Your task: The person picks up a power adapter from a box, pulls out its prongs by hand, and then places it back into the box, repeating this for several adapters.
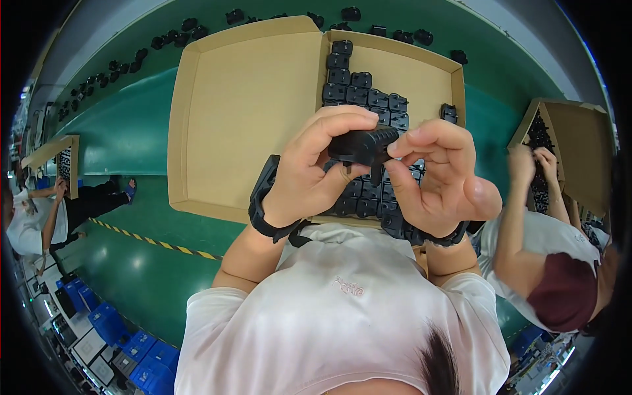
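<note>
A black plug-in power adapter (359, 146) is held up over the open cardboard box, with prongs pointing downward. My left hand (313, 161) is closed round its left side, fingers over the top and thumb below. My right hand (441, 174) pinches its right end between thumb and index finger; the other fingers are curled loosely. Below my hands, several similar black adapters (339, 93) lie in rows, prongs up, in the right half of the box (421, 72). My hands hide part of these rows. A single adapter (448, 113) sits by the box's right wall.
The box's brown lid (230, 118) lies folded out to the left. More black adapters (189, 25) are scattered along the green bench's far side. At right a co-worker's hands (532, 161) work over another box (579, 145); another person (39, 220) stands at far left.
</note>
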The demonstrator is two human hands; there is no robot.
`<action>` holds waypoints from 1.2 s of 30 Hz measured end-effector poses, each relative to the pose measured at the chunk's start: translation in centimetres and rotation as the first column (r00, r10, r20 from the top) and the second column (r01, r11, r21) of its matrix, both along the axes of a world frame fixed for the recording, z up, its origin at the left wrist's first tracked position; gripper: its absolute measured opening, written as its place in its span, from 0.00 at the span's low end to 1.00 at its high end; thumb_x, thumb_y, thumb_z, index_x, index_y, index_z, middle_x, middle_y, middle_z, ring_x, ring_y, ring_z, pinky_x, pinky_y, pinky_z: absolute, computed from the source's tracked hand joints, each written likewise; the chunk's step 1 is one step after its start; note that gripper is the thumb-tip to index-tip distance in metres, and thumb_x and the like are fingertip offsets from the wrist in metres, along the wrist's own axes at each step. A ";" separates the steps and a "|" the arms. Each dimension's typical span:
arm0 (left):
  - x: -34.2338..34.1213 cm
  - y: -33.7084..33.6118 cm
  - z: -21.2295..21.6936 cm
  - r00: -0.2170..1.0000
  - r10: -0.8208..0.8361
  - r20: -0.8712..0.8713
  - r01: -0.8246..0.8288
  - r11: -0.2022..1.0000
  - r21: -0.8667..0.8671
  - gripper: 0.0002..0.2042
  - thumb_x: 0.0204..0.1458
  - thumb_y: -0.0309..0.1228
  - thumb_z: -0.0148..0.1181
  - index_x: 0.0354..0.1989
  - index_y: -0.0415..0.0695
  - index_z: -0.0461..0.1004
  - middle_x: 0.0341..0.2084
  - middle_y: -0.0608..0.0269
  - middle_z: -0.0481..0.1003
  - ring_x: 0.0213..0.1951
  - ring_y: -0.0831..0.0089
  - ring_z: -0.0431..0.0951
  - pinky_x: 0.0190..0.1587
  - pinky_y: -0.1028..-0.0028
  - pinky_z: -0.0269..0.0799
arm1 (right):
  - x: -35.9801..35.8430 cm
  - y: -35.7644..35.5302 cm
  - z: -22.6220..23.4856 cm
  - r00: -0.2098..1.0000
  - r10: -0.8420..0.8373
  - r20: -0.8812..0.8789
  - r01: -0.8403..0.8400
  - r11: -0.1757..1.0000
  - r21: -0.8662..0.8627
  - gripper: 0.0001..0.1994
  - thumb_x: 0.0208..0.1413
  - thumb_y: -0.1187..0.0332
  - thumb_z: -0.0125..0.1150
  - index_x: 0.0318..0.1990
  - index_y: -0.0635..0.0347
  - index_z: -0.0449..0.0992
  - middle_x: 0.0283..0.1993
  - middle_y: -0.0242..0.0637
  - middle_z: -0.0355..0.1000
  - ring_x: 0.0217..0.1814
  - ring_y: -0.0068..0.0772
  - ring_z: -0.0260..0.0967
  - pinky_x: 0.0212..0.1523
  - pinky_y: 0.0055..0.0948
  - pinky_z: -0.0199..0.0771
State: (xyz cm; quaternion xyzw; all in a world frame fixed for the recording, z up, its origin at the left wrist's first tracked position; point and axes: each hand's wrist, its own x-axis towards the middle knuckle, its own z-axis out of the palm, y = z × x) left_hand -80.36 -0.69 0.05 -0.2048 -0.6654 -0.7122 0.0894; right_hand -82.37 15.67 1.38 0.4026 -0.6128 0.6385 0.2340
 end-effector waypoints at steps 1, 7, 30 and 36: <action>0.0 0.0 -0.1 1.000 0.004 0.002 -0.004 1.000 0.007 0.21 0.40 0.16 0.60 0.46 0.40 0.68 0.46 0.56 0.67 0.47 0.68 0.70 0.46 0.75 0.71 | 0.3 0.3 0.2 0.994 0.012 0.105 -0.018 0.998 0.056 0.25 0.41 0.90 0.55 0.47 0.56 0.61 0.45 0.44 0.62 0.38 0.30 0.69 0.33 0.21 0.70; -0.5 0.1 -0.6 1.000 0.000 -0.015 0.000 1.000 0.002 0.20 0.40 0.17 0.61 0.45 0.39 0.69 0.46 0.56 0.67 0.47 0.68 0.70 0.46 0.75 0.70 | 0.4 1.3 1.3 0.844 0.110 0.525 -0.195 0.975 0.109 0.15 0.44 0.79 0.56 0.42 0.65 0.64 0.42 0.37 0.61 0.36 0.24 0.64 0.37 0.19 0.65; -8.7 -0.7 -13.0 0.964 0.229 0.137 -0.109 0.807 -0.581 0.29 0.40 0.24 0.62 0.55 0.38 0.61 0.52 0.48 0.63 0.56 0.55 0.62 0.57 0.59 0.58 | -25.4 1.8 -11.2 0.651 -0.439 0.619 0.208 0.888 0.411 0.13 0.45 0.76 0.61 0.41 0.62 0.72 0.34 0.31 0.73 0.29 0.21 0.68 0.30 0.18 0.69; -6.7 1.5 -18.3 0.980 0.170 0.106 -0.003 0.539 -0.842 0.25 0.44 0.31 0.60 0.52 0.39 0.65 0.55 0.47 0.60 0.61 0.53 0.52 0.61 0.52 0.46 | -40.4 3.3 -19.8 0.477 -0.825 0.303 0.204 0.439 0.875 0.17 0.41 0.59 0.67 0.33 0.62 0.73 0.31 0.39 0.74 0.31 0.37 0.71 0.34 0.31 0.72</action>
